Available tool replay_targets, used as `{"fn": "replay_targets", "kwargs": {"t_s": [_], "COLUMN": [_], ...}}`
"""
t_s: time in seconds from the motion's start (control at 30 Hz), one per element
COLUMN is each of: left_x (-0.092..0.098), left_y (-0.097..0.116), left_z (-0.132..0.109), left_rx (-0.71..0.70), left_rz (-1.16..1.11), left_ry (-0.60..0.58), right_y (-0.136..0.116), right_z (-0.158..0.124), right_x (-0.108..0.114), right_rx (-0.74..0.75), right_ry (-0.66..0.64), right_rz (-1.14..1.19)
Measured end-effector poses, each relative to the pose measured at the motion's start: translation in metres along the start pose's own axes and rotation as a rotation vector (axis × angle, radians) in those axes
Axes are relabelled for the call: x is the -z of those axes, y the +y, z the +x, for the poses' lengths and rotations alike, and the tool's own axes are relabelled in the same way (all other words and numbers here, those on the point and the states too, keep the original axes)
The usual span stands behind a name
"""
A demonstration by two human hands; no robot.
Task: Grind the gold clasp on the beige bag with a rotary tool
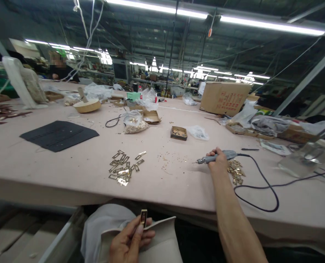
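Note:
My left hand point(131, 239) is closed on a small gold metal clasp point(143, 216), held upright between thumb and fingers above my lap. A beige leather-like piece point(162, 241) lies under and beside that hand; whether the clasp is fastened to it I cannot tell. Over the table my right hand point(218, 160) grips a grey electric screwdriver point(229, 155), its bit pointing left and its black cord trailing right. Flat gold rectangular frames point(122, 170) lie in a loose pile at the table's front. More gold parts point(236, 171) are heaped beside my right wrist.
On the pink-covered table point(157, 190) are a small box of screws point(178, 133), a bag of small parts point(135, 126), a black sheet point(60, 135) and a tape roll point(87, 106). A fan point(24, 82), carton point(224, 98) and clear jar point(306, 159) stand around. Someone sits far left.

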State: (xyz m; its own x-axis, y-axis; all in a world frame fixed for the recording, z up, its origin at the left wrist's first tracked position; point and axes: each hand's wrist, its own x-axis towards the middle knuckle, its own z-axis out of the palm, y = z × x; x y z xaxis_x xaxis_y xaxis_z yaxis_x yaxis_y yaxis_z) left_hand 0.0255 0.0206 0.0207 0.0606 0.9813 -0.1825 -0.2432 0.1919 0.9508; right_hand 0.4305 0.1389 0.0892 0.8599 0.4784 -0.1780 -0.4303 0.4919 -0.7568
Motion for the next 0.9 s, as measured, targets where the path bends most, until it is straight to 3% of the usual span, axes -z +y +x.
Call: {"fn": "replay_targets", "kwargs": {"t_s": [0.13,0.27,0.4,0.5,0.6,0.9], "left_x": [-0.007,-0.013,-0.014,-0.014,-0.012,-0.012], "left_y": [0.012,0.016,0.012,0.013,0.014,0.014], "left_z": [0.005,0.012,0.017,0.018,0.020,0.020], "left_rx": [0.041,0.080,0.188,0.223,0.238,0.270], "left_rz": [0.059,0.026,0.003,-0.018,-0.027,-0.052], "left_ry": [-0.052,-0.058,-0.063,-0.076,-0.090,-0.092], "right_y": [0.000,0.018,0.040,0.056,0.065,0.075], "right_z": [-0.051,-0.123,-0.203,-0.242,-0.259,-0.267], "right_x": [-0.007,-0.013,-0.018,-0.020,-0.020,-0.017], "right_rx": [-0.051,-0.079,-0.037,0.026,0.072,0.119], "right_ry": [-0.093,-0.213,-0.253,-0.256,-0.270,-0.346], "right_rz": [0.046,0.063,-0.009,-0.042,-0.060,-0.085]}}
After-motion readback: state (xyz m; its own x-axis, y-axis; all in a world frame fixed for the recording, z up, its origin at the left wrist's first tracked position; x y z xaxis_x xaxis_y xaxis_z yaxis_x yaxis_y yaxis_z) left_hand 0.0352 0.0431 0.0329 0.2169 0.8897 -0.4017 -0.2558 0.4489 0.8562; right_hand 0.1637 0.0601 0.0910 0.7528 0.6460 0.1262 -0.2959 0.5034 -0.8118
